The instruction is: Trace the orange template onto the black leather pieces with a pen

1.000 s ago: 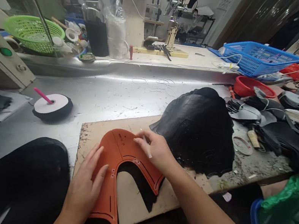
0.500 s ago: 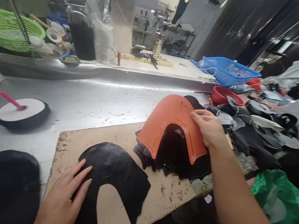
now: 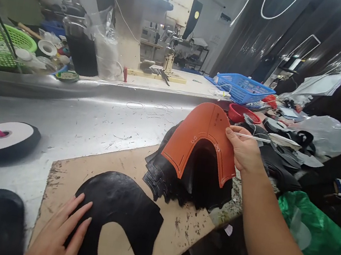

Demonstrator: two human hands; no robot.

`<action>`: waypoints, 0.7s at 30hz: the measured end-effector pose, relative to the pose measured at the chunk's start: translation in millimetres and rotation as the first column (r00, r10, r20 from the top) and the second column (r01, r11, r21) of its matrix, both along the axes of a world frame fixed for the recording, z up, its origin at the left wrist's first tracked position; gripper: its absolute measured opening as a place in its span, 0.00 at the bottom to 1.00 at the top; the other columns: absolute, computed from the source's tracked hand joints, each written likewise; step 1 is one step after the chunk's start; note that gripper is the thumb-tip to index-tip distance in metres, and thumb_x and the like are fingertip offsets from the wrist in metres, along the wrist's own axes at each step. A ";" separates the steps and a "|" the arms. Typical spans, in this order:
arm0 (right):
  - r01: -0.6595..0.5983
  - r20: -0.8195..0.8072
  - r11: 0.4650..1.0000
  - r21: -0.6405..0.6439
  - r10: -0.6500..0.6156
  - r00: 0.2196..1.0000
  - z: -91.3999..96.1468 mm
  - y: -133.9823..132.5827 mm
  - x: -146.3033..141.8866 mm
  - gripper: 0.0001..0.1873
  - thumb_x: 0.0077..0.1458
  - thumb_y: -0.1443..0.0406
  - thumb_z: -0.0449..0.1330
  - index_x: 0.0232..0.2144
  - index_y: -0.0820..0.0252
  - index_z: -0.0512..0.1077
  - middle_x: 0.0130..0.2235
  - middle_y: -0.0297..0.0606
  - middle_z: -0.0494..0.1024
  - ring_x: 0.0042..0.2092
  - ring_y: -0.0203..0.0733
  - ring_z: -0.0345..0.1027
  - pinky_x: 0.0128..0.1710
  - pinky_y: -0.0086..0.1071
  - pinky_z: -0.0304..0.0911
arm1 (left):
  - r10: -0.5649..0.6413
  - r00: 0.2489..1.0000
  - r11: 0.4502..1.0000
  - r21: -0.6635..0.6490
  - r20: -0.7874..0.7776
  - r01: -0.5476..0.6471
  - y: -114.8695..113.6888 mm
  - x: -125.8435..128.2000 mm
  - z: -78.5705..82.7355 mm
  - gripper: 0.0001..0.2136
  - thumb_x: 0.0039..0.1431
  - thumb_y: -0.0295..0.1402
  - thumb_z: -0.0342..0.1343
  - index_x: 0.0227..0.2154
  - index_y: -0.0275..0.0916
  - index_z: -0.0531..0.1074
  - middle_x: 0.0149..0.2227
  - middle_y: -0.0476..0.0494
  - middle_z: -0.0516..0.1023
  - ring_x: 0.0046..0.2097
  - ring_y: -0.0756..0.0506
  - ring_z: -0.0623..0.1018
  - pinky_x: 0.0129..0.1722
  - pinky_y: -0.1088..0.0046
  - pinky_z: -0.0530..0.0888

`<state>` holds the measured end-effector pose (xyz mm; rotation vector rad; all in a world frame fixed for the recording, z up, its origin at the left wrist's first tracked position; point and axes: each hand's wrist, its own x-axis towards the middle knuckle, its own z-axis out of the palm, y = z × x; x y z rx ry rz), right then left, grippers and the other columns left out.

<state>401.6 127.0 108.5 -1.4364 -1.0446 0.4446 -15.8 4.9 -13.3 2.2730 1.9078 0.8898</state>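
My right hand [image 3: 244,149] pinches the edge of an orange U-shaped template [image 3: 203,140] and also carries a thin white pen; the template rests on top of a stack of black leather pieces [image 3: 178,177]. My left hand [image 3: 55,235] lies flat, fingers spread, on a single black U-shaped leather piece [image 3: 123,209] that sits on a brown cardboard board [image 3: 122,251] at the near edge of the metal table [image 3: 92,122].
A white tape roll with a pink stick [image 3: 3,142] sits at left. A green basket [image 3: 0,42], a blue basket [image 3: 243,87], a red bowl [image 3: 242,113] and a sewing machine [image 3: 152,5] stand behind. Black scraps [image 3: 282,165] and a green bag [image 3: 313,232] lie right.
My right hand lifted the orange template off the black piece and carried it right onto the black stack. The left hand stayed pressing on the uncovered black piece.
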 end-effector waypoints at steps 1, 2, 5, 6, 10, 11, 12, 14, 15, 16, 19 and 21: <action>0.046 0.056 0.999 -0.017 -0.045 0.997 -2.2 -0.4 4.6 0.19 0.40 0.51 0.63 0.30 0.58 0.68 0.30 0.35 0.74 0.31 0.42 0.70 0.33 0.36 0.67 | 0.002 1.000 1.000 -0.004 -0.001 -0.002 -0.3 -0.2 -0.7 0.16 0.60 0.43 0.44 0.47 0.50 0.69 0.55 0.49 0.72 0.54 0.40 0.72 0.49 0.58 0.72; 0.082 0.099 0.996 -0.028 -0.079 0.992 -4.2 -1.4 8.5 0.18 0.40 0.53 0.64 0.29 0.59 0.69 0.29 0.36 0.74 0.31 0.42 0.69 0.33 0.36 0.66 | 0.002 1.000 1.000 -0.008 -0.005 -0.002 -0.5 -0.4 -1.3 0.16 0.60 0.43 0.44 0.47 0.50 0.69 0.55 0.49 0.71 0.54 0.40 0.72 0.49 0.58 0.72; 0.168 0.237 0.985 -0.025 -0.158 0.959 -5.3 -7.2 15.4 0.13 0.41 0.57 0.64 0.28 0.59 0.71 0.29 0.35 0.74 0.31 0.40 0.66 0.37 0.36 0.63 | 0.001 1.000 1.000 -0.001 -0.008 -0.001 -0.3 -0.1 -2.2 0.16 0.60 0.43 0.44 0.47 0.50 0.70 0.55 0.49 0.72 0.54 0.40 0.72 0.49 0.58 0.72; 0.198 0.280 0.980 0.001 -0.190 0.941 -3.2 -9.7 15.7 0.12 0.42 0.58 0.64 0.28 0.59 0.72 0.29 0.34 0.73 0.31 0.39 0.66 0.37 0.36 0.63 | -0.003 1.000 1.000 0.007 -0.007 0.003 0.1 0.3 -2.2 0.16 0.60 0.43 0.44 0.47 0.49 0.70 0.55 0.49 0.72 0.54 0.40 0.73 0.50 0.58 0.72; 0.128 0.103 0.973 0.190 -0.149 0.983 9.6 -20.5 -4.2 0.14 0.43 0.56 0.64 0.29 0.57 0.69 0.29 0.32 0.71 0.29 0.37 0.64 0.34 0.33 0.63 | -0.007 1.000 0.999 0.032 0.009 0.007 0.8 3.4 1.2 0.16 0.59 0.42 0.46 0.46 0.48 0.71 0.54 0.48 0.73 0.53 0.40 0.73 0.52 0.58 0.71; 0.070 0.033 0.976 0.208 -0.078 0.996 10.4 -23.7 -16.7 0.14 0.42 0.56 0.64 0.29 0.57 0.69 0.29 0.32 0.71 0.29 0.36 0.65 0.33 0.32 0.63 | 0.000 1.000 1.000 0.030 0.023 -0.001 0.0 4.0 3.3 0.16 0.59 0.42 0.46 0.47 0.48 0.70 0.54 0.47 0.73 0.53 0.40 0.73 0.53 0.59 0.71; -0.001 -0.013 0.982 0.191 0.004 1.000 8.9 -27.2 -32.5 0.15 0.42 0.56 0.65 0.30 0.57 0.69 0.29 0.32 0.71 0.29 0.36 0.65 0.32 0.30 0.63 | 0.015 0.999 1.000 0.019 0.042 -0.016 -1.5 4.4 6.1 0.17 0.59 0.42 0.46 0.48 0.47 0.70 0.54 0.47 0.73 0.54 0.41 0.73 0.53 0.60 0.71; -0.185 -0.053 0.981 0.058 0.189 0.981 -1.9 -35.5 -72.4 0.13 0.43 0.57 0.65 0.30 0.57 0.69 0.29 0.31 0.72 0.29 0.35 0.66 0.29 0.28 0.63 | 0.086 0.991 0.996 -0.024 0.098 -0.084 -6.1 4.5 13.2 0.18 0.60 0.41 0.44 0.50 0.45 0.69 0.53 0.45 0.73 0.54 0.41 0.73 0.53 0.62 0.71; -0.301 -0.076 0.953 -0.044 0.297 0.952 -10.7 -39.8 -94.8 0.12 0.45 0.57 0.64 0.31 0.57 0.69 0.29 0.32 0.72 0.29 0.35 0.66 0.29 0.27 0.63 | 0.144 0.981 0.989 -0.052 0.132 -0.138 -8.9 4.4 17.1 0.18 0.61 0.41 0.43 0.51 0.45 0.68 0.53 0.45 0.73 0.55 0.42 0.72 0.53 0.62 0.71; -0.408 -0.100 0.903 -0.136 0.398 0.912 -21.3 -43.9 -117.2 0.11 0.48 0.58 0.63 0.31 0.58 0.70 0.29 0.32 0.73 0.29 0.35 0.67 0.29 0.27 0.63 | 0.204 0.965 0.978 -0.079 0.168 -0.193 -11.9 4.2 20.8 0.19 0.62 0.40 0.42 0.52 0.44 0.67 0.54 0.45 0.73 0.55 0.42 0.72 0.53 0.62 0.71; -0.606 -0.111 0.740 -0.293 0.603 0.790 -55.1 -51.7 -174.4 0.07 0.53 0.62 0.57 0.31 0.60 0.69 0.31 0.34 0.75 0.34 0.38 0.70 0.34 0.29 0.66 | 0.258 0.940 0.966 -0.089 0.225 -0.244 -18.2 4.5 26.1 0.20 0.63 0.38 0.40 0.56 0.44 0.63 0.56 0.44 0.70 0.58 0.43 0.69 0.55 0.61 0.69; -0.600 0.044 0.719 -0.351 0.652 0.757 -72.4 -53.2 -196.7 0.04 0.54 0.65 0.56 0.32 0.60 0.69 0.33 0.36 0.75 0.35 0.39 0.70 0.37 0.32 0.66 | 0.153 0.976 0.987 -0.068 0.157 -0.143 -19.0 5.8 23.3 0.20 0.62 0.39 0.43 0.56 0.45 0.63 0.58 0.44 0.68 0.59 0.42 0.68 0.55 0.59 0.69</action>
